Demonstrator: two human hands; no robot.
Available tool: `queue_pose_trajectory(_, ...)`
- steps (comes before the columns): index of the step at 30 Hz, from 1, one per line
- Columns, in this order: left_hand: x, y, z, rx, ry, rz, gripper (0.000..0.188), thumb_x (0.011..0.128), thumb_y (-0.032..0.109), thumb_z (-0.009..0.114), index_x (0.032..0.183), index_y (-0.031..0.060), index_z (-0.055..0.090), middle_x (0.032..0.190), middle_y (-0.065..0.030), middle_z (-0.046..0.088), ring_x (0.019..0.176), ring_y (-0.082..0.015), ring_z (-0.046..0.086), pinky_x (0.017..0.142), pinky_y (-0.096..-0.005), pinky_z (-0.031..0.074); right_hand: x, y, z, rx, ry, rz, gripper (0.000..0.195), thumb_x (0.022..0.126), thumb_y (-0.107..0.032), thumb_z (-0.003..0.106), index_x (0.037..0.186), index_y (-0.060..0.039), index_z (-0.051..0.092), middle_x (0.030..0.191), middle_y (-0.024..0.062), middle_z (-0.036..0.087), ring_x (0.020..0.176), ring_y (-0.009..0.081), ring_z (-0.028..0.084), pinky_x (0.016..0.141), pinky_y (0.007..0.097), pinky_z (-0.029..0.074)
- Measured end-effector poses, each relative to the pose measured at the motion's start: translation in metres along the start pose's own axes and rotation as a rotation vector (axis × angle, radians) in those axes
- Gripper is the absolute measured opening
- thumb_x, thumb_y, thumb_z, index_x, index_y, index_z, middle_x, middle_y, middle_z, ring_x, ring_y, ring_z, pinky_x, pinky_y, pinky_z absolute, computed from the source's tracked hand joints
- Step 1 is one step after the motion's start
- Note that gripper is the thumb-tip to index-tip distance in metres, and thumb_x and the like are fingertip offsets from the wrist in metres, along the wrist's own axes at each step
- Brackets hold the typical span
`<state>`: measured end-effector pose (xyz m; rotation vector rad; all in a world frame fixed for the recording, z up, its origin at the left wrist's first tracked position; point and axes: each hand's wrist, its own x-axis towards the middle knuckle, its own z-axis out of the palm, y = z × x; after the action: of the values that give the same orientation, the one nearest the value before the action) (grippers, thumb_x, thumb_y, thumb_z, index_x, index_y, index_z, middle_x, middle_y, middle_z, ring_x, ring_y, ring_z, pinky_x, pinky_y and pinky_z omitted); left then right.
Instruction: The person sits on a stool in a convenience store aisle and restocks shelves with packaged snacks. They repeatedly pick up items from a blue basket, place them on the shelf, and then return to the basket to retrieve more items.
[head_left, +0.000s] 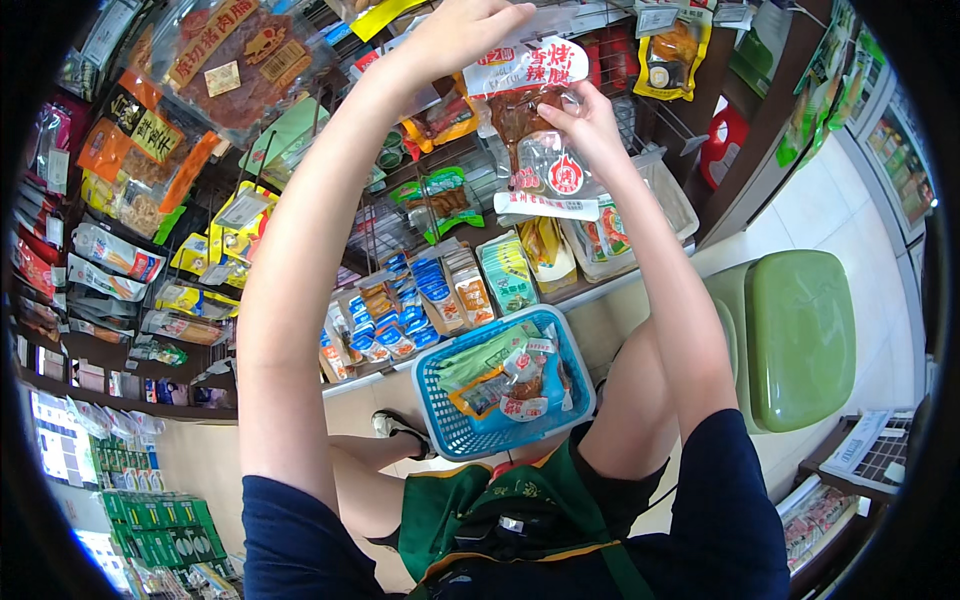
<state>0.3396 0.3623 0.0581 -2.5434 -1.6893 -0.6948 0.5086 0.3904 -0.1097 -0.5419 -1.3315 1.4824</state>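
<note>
My right hand (592, 131) grips the right side of a clear vacuum pack of roasted meat (517, 124), thumb on its front. The pack hangs upright before the shelf rack, with a white printed header and a white strip at its bottom. Across the pack's top edge reaches my left hand (480, 30), fingers pointing right; what its fingertips touch is hidden. A blue plastic basket (427, 390) rests at my knees. Inside it lie a similar meat pack (525, 375), an orange-edged pack (476, 394) and a green pack (480, 356).
Wire hooks hold more snack packs, among them a yellow-edged meat pack (671, 56) and a large jerky pack (232, 67). Cartons of small blue sachets (401, 315) line the bottom shelf. To the right stands a green plastic stool (802, 341), near a glass-door fridge (900, 161).
</note>
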Motion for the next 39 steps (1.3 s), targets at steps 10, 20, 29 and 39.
queue_pose_trajectory(10,-0.003,0.030,-0.010,-0.100,-0.066,0.038,0.035,0.094,0.028,0.048,0.103,-0.0018,0.064,0.096,-0.0209,0.066,0.092,-0.0320,0.063,0.082,-0.0376,0.048,0.054,0.046,0.000,-0.016,0.116,-0.038,0.026,0.080,-0.014,0.077,0.096,0.0014,0.063,0.091,0.0076,0.068,0.082,0.0199,0.068,0.065,0.0311,0.054)
queue_pose_trajectory(20,-0.047,0.054,-0.011,0.222,0.118,0.233,0.054,0.101,0.039,0.038,0.134,-0.0019,0.049,0.141,-0.0217,0.047,0.134,-0.0327,0.041,0.111,-0.0383,0.033,0.041,0.060,0.010,-0.925,0.576,-0.592,0.078,0.066,-0.031,0.083,0.124,0.0030,0.042,0.116,0.0234,0.055,0.107,0.0388,0.052,0.093,0.0447,0.041)
queue_pose_trajectory(29,-0.189,0.063,0.091,0.008,0.682,0.204,0.032,0.086,-0.005,0.052,0.116,0.0007,0.062,0.120,-0.0198,0.062,0.112,-0.0322,0.060,0.094,-0.0385,0.047,-0.055,-0.005,0.038,-0.689,0.566,-0.829,0.045,0.075,0.006,0.056,0.118,0.0000,0.047,0.112,0.0151,0.048,0.101,0.0266,0.053,0.090,0.0373,0.044)
queue_pose_trajectory(39,-0.373,0.056,0.353,-0.568,0.203,-0.743,0.026,0.086,0.002,0.049,0.105,-0.0012,0.067,0.101,-0.0240,0.067,0.092,-0.0403,0.065,0.082,-0.0447,0.051,-0.113,0.080,0.043,-0.902,0.182,-0.479,0.014,0.079,-0.007,0.056,0.073,-0.0097,0.068,0.069,0.0104,0.066,0.060,0.0292,0.064,0.055,0.0385,0.050)
